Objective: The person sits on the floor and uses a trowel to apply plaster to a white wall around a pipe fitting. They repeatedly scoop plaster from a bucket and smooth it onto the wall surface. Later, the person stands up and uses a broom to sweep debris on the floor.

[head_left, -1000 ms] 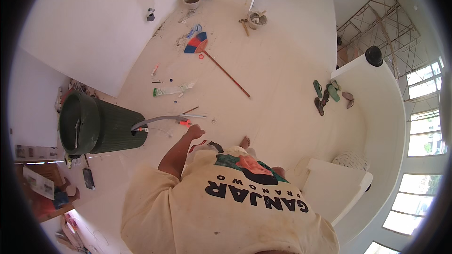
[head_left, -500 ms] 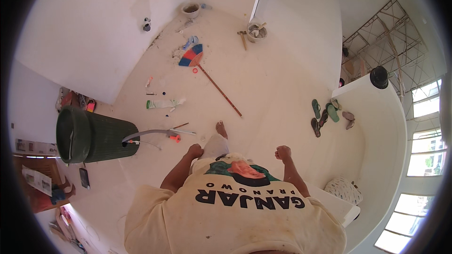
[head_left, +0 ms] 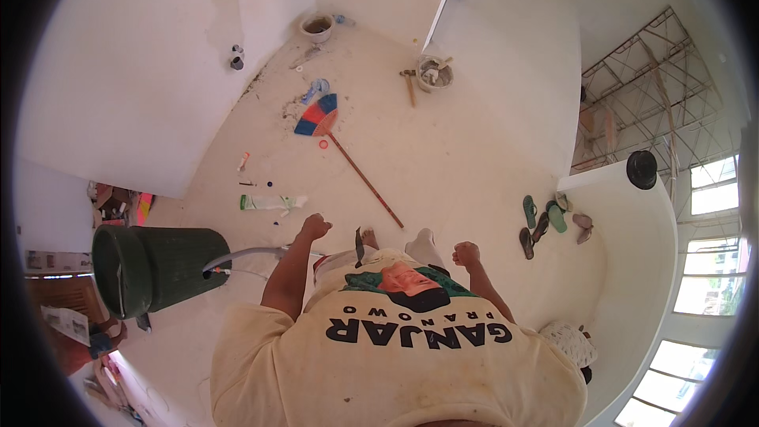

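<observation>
My left hand hangs in front of me with its fingers curled, and nothing shows in it. On the other side, my right hand is closed in a fist with nothing visible inside. Both are held in the air above the pale floor, touching nothing. Ahead lies a broom with a red and blue fan head and a thin brown stick. A crumpled white and green packet lies on the floor beyond my left hand. A dark strip shows at my waist.
A dark green bin lies on its side at left, a grey hose at its base. Ahead are a hammer, a bucket and another pail. Several sandals lie at right beside a curved low wall.
My left hand has swung forward, and my right hand has shifted slightly. Both feet now show in front of me. The broom and other floor things sit lower in view.
</observation>
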`<state>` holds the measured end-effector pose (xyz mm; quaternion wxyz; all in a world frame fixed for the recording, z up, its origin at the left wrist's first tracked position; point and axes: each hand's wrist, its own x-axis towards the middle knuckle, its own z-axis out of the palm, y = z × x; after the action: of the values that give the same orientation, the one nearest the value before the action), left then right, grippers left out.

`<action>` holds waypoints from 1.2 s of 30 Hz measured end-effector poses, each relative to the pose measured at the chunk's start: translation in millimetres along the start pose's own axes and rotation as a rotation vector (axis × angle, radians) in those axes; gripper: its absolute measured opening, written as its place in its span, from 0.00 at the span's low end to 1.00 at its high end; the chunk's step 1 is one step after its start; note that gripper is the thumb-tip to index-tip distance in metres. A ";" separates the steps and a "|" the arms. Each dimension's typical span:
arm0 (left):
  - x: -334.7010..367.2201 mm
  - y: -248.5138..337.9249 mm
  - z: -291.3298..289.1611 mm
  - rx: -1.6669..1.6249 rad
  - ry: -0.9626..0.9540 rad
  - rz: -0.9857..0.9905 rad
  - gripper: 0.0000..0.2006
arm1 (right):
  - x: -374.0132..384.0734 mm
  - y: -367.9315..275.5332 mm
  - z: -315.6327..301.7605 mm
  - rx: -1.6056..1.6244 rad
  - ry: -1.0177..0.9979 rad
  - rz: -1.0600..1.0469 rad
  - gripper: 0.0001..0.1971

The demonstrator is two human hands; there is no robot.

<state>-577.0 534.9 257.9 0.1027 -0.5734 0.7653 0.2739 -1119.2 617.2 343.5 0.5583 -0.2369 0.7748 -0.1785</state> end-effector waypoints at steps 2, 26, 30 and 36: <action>22.4 -5.9 -37.4 0.061 0.074 0.079 0.16 | 8.9 -30.7 6.7 -0.077 0.024 -0.029 0.13; 156.4 127.5 -64.5 -0.803 -0.216 -0.899 0.47 | 401.0 -303.5 133.4 -1.243 -0.514 -0.730 0.15; 189.4 162.5 -58.6 -0.570 -0.442 -0.911 0.56 | 466.8 -261.2 220.2 -1.169 -0.331 -0.525 0.15; 229.6 138.8 -74.8 -0.573 -0.343 -1.068 0.56 | 563.1 -172.2 348.7 -1.276 -0.782 0.063 0.24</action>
<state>-768.7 332.8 253.5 0.1889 -0.8292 0.2424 0.4670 -908.1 152.1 -112.0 0.5521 -0.5387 0.4794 0.4186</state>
